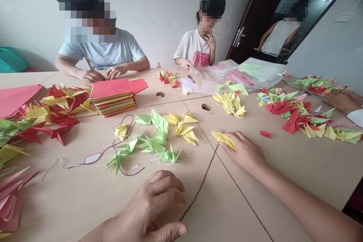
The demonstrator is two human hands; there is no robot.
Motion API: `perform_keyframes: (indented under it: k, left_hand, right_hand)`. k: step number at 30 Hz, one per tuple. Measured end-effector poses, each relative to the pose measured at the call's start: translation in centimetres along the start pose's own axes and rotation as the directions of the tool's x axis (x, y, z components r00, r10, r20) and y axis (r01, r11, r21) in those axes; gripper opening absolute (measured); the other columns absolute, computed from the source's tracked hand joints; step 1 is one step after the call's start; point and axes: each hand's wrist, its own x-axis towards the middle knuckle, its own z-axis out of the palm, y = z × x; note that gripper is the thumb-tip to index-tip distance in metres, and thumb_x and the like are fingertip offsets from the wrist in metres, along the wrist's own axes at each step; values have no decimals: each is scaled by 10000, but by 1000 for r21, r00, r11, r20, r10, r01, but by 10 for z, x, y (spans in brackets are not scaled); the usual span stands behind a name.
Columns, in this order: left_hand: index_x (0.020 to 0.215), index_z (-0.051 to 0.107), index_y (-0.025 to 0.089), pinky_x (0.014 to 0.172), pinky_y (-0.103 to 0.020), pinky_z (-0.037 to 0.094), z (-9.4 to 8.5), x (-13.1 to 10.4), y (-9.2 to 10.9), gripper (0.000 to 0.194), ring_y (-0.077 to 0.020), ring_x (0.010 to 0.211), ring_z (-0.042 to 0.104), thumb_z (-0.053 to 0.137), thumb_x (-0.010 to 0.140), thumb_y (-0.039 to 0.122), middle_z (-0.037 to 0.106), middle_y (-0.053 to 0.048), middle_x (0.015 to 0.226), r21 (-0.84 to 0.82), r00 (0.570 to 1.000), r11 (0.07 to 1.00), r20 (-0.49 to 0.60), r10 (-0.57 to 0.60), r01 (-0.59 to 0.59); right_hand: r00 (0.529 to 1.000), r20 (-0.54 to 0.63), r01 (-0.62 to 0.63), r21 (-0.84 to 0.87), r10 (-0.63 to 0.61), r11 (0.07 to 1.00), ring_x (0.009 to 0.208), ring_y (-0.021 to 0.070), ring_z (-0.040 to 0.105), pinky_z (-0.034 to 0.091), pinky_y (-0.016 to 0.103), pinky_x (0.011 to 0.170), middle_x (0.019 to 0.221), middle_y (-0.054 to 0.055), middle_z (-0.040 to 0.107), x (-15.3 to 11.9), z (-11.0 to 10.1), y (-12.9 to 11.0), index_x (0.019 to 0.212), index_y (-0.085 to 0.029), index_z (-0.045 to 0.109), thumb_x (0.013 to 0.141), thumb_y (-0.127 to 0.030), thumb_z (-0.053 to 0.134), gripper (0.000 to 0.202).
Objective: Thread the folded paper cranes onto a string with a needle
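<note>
Yellow folded-paper bundle point(222, 139) sits, in the head view, at the fingertips of the right hand point(247, 151), whose narrow grip holds its near-right part. Its long axis slants from far left to near right, the far-left end pointing out past the fingers. Dark cord point(203, 183) runs from it across the counter point(70, 196) toward the left hand point(154, 204), its grip wide, fingers curved; whether that hand touches the cord cannot be told.
</note>
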Motion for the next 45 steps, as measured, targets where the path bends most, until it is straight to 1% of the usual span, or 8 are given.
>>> perform_keyframes:
  k: [3,6,14,26,32,37,42,45]
  left_hand:
    - [1034,579,198,844,-343,468,-1,0,-4,196,-217,987,528,625,859,274,594,-70,1019,31,999,998,-9,46,-46]
    - [1035,569,198,859,-343,474,-2,1,-4,178,-214,998,522,609,868,244,583,-64,1037,79,1000,996,-8,29,-29]
    - [1038,555,203,878,-321,472,-2,1,-7,167,-197,987,530,589,875,212,579,-48,1045,106,1000,994,7,25,-26]
    - [1056,539,219,893,-302,475,-3,2,-18,172,-192,1015,525,545,918,321,585,-54,1071,99,1000,995,16,3,-5]
    - [1063,548,243,899,-316,473,-1,2,-19,241,-197,1002,529,470,937,434,602,-49,1032,47,999,999,-46,-13,15]
    - [1074,553,240,904,-302,482,-4,3,-19,201,-195,1014,541,556,909,354,610,-46,1041,71,999,997,-12,-31,32]
    - [1043,559,223,866,-305,496,-6,3,-19,162,-194,968,564,579,890,270,613,-47,1000,113,1000,994,-27,-3,6]
    - [1013,565,213,865,-318,493,-4,3,-17,113,-193,953,569,546,905,244,622,-49,990,114,998,993,-55,-35,41]
  right_hand:
    - [997,17,-80,-24,81,996,923,209,626,521,355,709,1115,84,622,20,0,3,1140,-185,593,930,-439,504,342]
    - [990,17,-141,-42,142,989,950,197,620,527,396,800,1131,81,618,48,2,6,1141,-165,591,933,-402,536,321]
    - [963,-94,-260,-67,254,963,1043,226,606,515,443,868,1223,93,590,127,20,4,1202,-166,572,924,-346,568,331]
    - [936,-240,-276,-46,257,960,1125,257,568,472,495,930,1290,101,554,182,34,-8,1245,-171,550,917,-353,577,376]
    - [935,-255,-269,-57,246,961,1112,252,576,479,489,921,1272,100,565,196,34,-8,1234,-168,556,917,-352,577,367]
    - [946,-259,-220,-79,193,972,1141,261,559,451,508,951,1274,99,567,196,29,-8,1214,-165,571,914,-368,577,362]
    - [950,-295,-130,-74,103,989,1242,292,481,352,564,1028,1319,104,541,182,12,-7,1227,-168,568,915,-391,565,383]
    - [946,-323,-54,-41,38,998,1296,308,420,285,588,1060,1344,108,518,157,3,-11,1262,-173,542,924,-394,544,404]
